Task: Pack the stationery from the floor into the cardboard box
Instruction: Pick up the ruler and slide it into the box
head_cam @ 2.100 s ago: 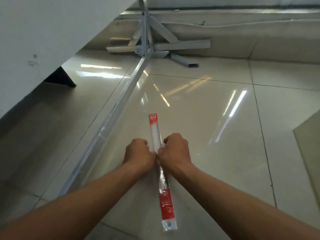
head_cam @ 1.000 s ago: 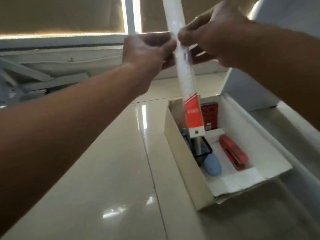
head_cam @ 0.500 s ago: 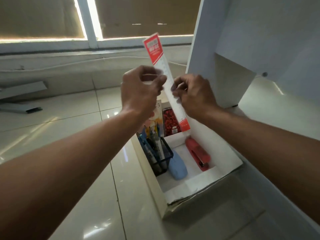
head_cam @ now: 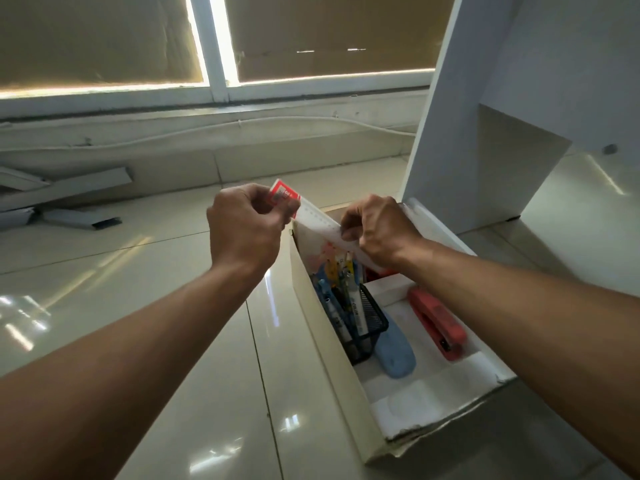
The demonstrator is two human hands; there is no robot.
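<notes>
A clear ruler (head_cam: 317, 216) in a plastic sleeve with red ends slants down into the far end of the open cardboard box (head_cam: 332, 362). My left hand (head_cam: 244, 230) pinches its upper red end. My right hand (head_cam: 375, 230) grips it lower down, over the box; the ruler's lower end is hidden behind that hand. Inside the box stand a black mesh pen holder (head_cam: 363, 327) with several pens, a blue oval object (head_cam: 394, 351) and a red stapler (head_cam: 438, 322).
The box sits on a glossy tiled floor (head_cam: 138, 306). A white furniture panel (head_cam: 460, 140) rises just behind and right of the box. Grey metal bars (head_cam: 65, 202) lie at the far left by the wall under the window.
I lifted the ruler from the floor and carried it over the box. In the last half second both hands lowered it and tilted it flatter, with its lower end going into the box.
</notes>
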